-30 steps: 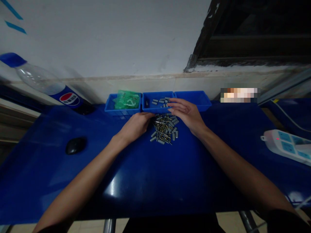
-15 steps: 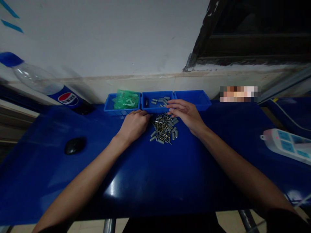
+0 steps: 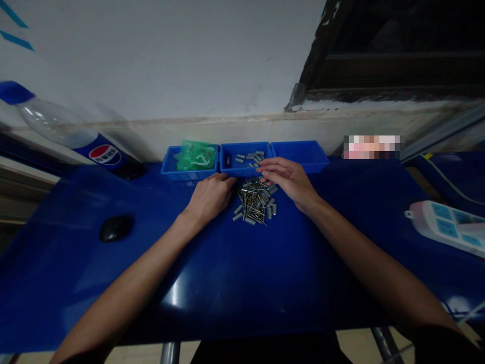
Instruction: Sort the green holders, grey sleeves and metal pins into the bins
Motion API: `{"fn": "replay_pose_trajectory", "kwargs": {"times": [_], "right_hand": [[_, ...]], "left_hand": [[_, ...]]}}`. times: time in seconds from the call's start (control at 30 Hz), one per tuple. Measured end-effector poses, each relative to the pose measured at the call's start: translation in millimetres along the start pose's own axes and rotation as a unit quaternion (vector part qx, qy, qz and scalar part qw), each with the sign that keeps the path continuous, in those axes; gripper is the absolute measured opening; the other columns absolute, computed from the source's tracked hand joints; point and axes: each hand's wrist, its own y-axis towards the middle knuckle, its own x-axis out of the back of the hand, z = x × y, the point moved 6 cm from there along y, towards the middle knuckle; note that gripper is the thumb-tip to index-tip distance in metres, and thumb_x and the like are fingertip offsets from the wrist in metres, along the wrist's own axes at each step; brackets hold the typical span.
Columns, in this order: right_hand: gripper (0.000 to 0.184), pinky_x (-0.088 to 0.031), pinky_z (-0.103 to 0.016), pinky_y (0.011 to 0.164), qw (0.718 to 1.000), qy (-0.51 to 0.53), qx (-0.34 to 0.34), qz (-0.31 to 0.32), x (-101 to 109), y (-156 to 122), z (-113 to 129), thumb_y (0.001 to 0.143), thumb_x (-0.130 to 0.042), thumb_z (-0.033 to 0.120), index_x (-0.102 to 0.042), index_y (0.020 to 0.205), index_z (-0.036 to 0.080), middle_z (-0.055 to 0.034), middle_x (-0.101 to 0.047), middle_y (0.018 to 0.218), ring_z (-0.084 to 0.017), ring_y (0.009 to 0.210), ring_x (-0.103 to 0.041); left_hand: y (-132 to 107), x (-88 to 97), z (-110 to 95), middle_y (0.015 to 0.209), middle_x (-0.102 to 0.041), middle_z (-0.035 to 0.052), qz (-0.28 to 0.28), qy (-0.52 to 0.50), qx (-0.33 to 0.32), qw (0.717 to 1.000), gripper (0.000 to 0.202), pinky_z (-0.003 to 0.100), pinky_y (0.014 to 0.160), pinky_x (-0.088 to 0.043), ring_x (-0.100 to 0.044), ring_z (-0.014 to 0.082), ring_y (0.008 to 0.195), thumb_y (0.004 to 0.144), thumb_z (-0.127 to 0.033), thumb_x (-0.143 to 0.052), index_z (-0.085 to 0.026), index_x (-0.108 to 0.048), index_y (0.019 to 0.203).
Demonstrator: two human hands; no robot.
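A heap of small metal pins and grey sleeves (image 3: 255,203) lies on the blue table (image 3: 235,273) in front of three blue bins. My left hand (image 3: 210,196) rests knuckles-up at the heap's left edge, fingers curled under; what they hold is hidden. My right hand (image 3: 287,178) lies over the heap's far right side, fingers stretched flat toward the middle bin (image 3: 245,157), which holds several grey sleeves. The left bin (image 3: 189,163) holds a green plastic bag (image 3: 197,154). The right bin (image 3: 301,154) shows nothing inside.
A Pepsi bottle (image 3: 71,136) leans at the far left against the wall. A black mouse (image 3: 115,227) sits on the table's left part. A white power strip (image 3: 447,227) lies at the right edge. The wall stands just behind the bins.
My left hand shifted slightly left and away from the heap, its fingers curling tighter. My right hand drew back a little from the middle bin toward the heap.
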Motion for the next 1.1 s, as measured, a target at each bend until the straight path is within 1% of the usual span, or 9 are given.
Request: {"fn": "replay_pose_trajectory", "kwargs": {"times": [0.1,0.37,0.47,0.57,0.63,0.7,0.83,0.93,1.1], "right_hand": [[0.024,-0.06,-0.044,0.082,1.0,-0.001,-0.005,0.0,0,0,0,0.084,-0.076,0.029,-0.075,0.107,0.024,-0.008,-0.082,0.109,-0.025,0.089,-0.077],[0.026,-0.06,-0.044,0.083,1.0,-0.021,-0.017,0.004,-2,0,-2,0.084,-0.075,0.031,-0.076,0.109,0.024,-0.0089,-0.081,0.111,-0.026,0.091,-0.077],[0.027,-0.06,-0.044,0.083,0.999,-0.022,-0.021,0.007,-3,0,-4,0.083,-0.075,0.032,-0.076,0.109,0.024,-0.0086,-0.081,0.111,-0.025,0.091,-0.077],[0.028,-0.059,-0.043,0.081,1.0,-0.018,-0.022,0.006,-2,1,-4,0.082,-0.076,0.033,-0.076,0.108,0.024,-0.0082,-0.081,0.107,-0.024,0.089,-0.076],[0.027,-0.059,-0.042,0.079,1.0,-0.019,-0.021,0.005,-1,1,-4,0.081,-0.076,0.033,-0.076,0.106,0.024,-0.0074,-0.081,0.099,-0.024,0.085,-0.075],[0.026,-0.058,-0.042,0.076,0.999,-0.028,-0.022,0.008,1,1,-4,0.081,-0.077,0.034,-0.076,0.105,0.024,-0.0056,-0.08,0.089,-0.022,0.077,-0.073],[0.026,-0.059,-0.043,0.074,0.997,-0.029,-0.041,0.052,-4,-1,-4,0.082,-0.079,0.04,-0.077,0.103,0.024,-0.0039,-0.078,0.081,-0.021,0.069,-0.07],[0.021,-0.06,-0.043,0.079,0.996,0.0,-0.041,0.084,-11,-4,-3,0.082,-0.081,0.039,-0.078,0.095,0.023,-0.0045,-0.078,0.081,-0.02,0.072,-0.071],[0.023,-0.061,-0.042,0.077,0.996,0.008,-0.053,0.077,-13,-5,-6,0.079,-0.084,0.041,-0.077,0.094,0.024,-0.0036,-0.078,0.08,-0.019,0.069,-0.07]], "left_hand": [[0,-2.8,2,0.11,-0.073,0.0126,-0.009,0.002,0.002,1.0,0.027,0.039,0.076,-0.062,-0.072,0.0301,0.099,0.1,-0.016,-0.054,-0.017,-0.072,0.12],[1,-13.1,-7,0.115,-0.068,0.0169,-0.033,-0.003,0.014,0.999,0.037,0.04,0.077,-0.063,-0.068,0.0323,0.108,0.1,-0.013,-0.05,-0.014,-0.066,0.133],[1,-12.5,-6,0.117,-0.069,0.0174,-0.039,-0.02,0.013,0.999,0.034,0.042,0.079,-0.064,-0.07,0.0323,0.106,0.099,-0.013,-0.052,-0.013,-0.069,0.128],[0,-3.7,-4,0.115,-0.072,0.0163,-0.093,-0.091,0.005,0.991,0.029,0.043,0.084,-0.064,-0.074,0.0291,0.101,0.098,-0.015,-0.055,-0.012,-0.074,0.12],[-2,5.2,-3,0.11,-0.076,0.013,-0.151,-0.196,0.0,0.969,0.025,0.04,0.088,-0.064,-0.075,0.0241,0.096,0.098,-0.017,-0.058,-0.014,-0.077,0.114],[-3,11.0,-1,0.103,-0.079,0.0095,-0.193,-0.323,0.01,0.926,0.02,0.037,0.088,-0.065,-0.076,0.0196,0.089,0.095,-0.021,-0.063,-0.014,-0.078,0.106],[-1,8.7,-2,0.098,-0.081,0.0095,-0.19,-0.503,0.049,0.842,0.018,0.034,0.086,-0.068,-0.078,0.0178,0.085,0.089,-0.026,-0.071,-0.013,-0.077,0.1],[-1,7.5,-6,0.098,-0.081,0.0093,-0.176,-0.538,0.051,0.823,0.015,0.035,0.089,-0.068,-0.078,0.0176,0.086,0.086,-0.025,-0.073,-0.014,-0.076,0.096],[-1,9.2,-9,0.099,-0.08,0.0087,-0.176,-0.543,0.051,0.819,0.012,0.035,0.09,-0.068,-0.077,0.0172,0.086,0.085,-0.027,-0.074,-0.015,-0.073,0.087]]}}
